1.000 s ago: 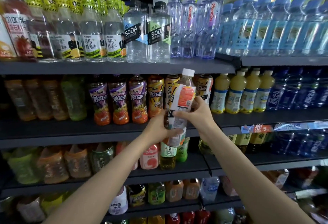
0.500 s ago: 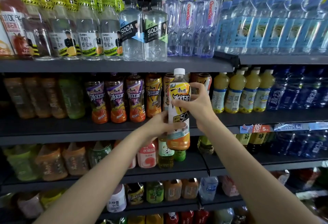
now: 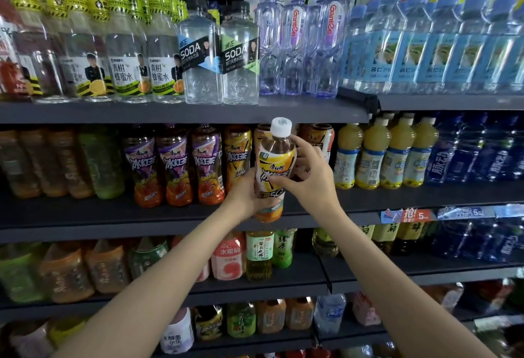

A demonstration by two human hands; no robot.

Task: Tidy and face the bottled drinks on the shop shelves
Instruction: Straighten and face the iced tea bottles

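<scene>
iced tea bottle (image 3: 273,170) upright, white cap up (glossy yellow label facing out); left hand (image 3: 246,197) grips its base, right hand (image 3: 307,176) pinches its middle.

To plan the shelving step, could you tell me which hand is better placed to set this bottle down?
Probably left: the left hand grips the iced tea bottle low; the right hand steadies its label.

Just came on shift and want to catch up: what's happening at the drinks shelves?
A person is facing bottles. Both hands hold one yellow-labelled iced tea bottle upright in front of the second shelf: the left hand grips its lower body, the right hand its middle. Its label faces outward, and it is not yet set in the row.
</scene>
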